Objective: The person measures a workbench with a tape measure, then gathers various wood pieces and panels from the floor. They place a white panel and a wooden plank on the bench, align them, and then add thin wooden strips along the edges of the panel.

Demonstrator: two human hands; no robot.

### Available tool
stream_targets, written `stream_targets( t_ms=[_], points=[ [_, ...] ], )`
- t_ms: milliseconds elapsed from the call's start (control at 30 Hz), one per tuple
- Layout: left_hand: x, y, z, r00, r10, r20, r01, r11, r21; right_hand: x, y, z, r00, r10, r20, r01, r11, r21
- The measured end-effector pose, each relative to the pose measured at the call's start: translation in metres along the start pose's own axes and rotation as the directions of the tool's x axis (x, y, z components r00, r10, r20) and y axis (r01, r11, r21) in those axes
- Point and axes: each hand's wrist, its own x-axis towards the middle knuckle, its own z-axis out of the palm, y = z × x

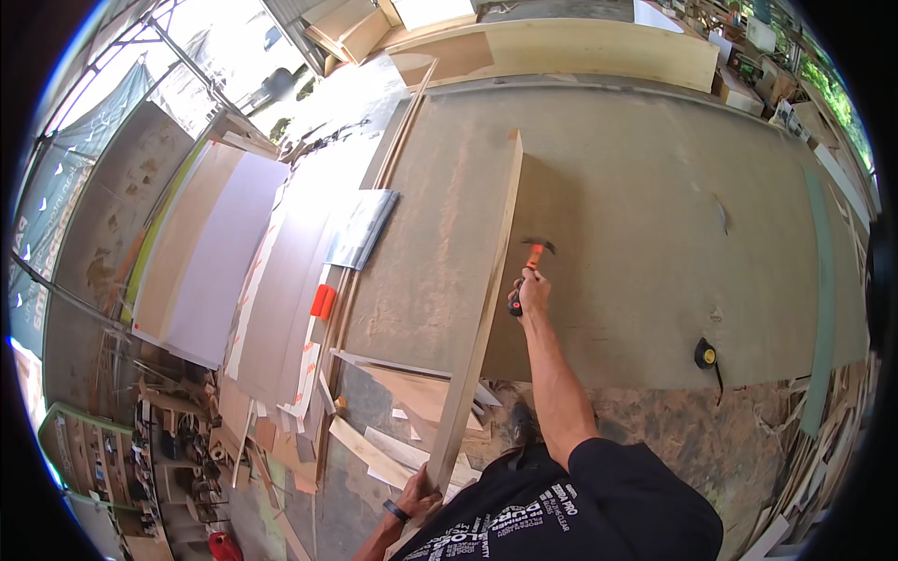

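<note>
Hammer point(536, 256) is above the worktable point(645, 280), just right of the long board point(465, 374); the right hand point(533, 291) wraps fully around its handle. The left hand point(421, 496) grips the board toward its near end, fingers partly hidden. Risk: the board may pivot or tip, because one hand steadies it and its far end is unheld. Risk: a stray swing may dent the board, given the close spacing. Orientation: hammer head faces away from the person, long axis slanting slightly rightward; board's long axis runs away likewise.
</note>
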Motion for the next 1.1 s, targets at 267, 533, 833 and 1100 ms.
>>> stream_targets(
  t_ms=[267, 533, 833, 1100],
  points=[
    [0.006, 0.023, -0.021, 0.981, -0.193, 0.030, 0.192, 0.981, 0.023, -0.024, -0.005, 0.010, 0.987, 0.120, 0.106, -0.125, 0.991, 0.050],
    [0.082, 0.026, -0.037, 0.986, 0.040, -0.160, -0.024, 0.995, 0.101, -0.034, -0.041, -0.068, 0.967, 0.066, 0.247, -0.014, 0.978, -0.207],
    [0.236, 0.081, 0.018, 0.919, 0.042, -0.393, 0.178, 0.844, 0.506, -0.086, -0.100, -0.204, 0.971, -0.022, 0.238, 0.123, 0.900, -0.419],
    [0.260, 0.114, 0.024, 0.819, 0.037, -0.573, 0.317, 0.803, 0.505, -0.106, -0.109, -0.293, 0.985, -0.063, 0.158, 0.122, 0.907, -0.403]
  ],
)
